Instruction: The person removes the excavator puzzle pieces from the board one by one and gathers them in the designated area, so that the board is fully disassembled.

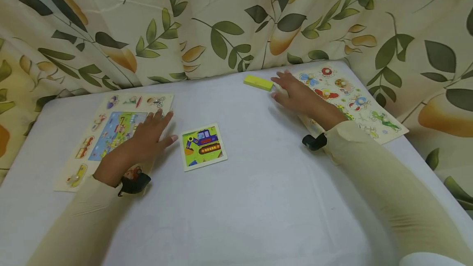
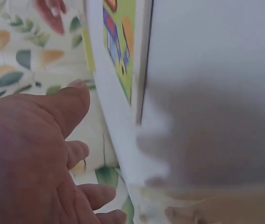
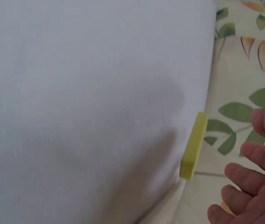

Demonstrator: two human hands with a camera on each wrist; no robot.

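My left hand hovers over a wooden picture board with vehicle pieces around a blue scene, partly hiding it. Its fingers are spread and hold nothing. Just right of the thumb lies a small square puzzle showing a purple excavator on green. At the back of the table, my right hand is held above the surface with its fingers loosely extended, beside a yellow rectangular block. In the right wrist view the yellow block stands apart from the fingers, and that hand is without anything in it.
A second board with insect pieces lies at the right, partly under the right forearm. A white cloth covers the table. Behind it hangs a leaf-patterned curtain. Dark bands sit at both wrists.
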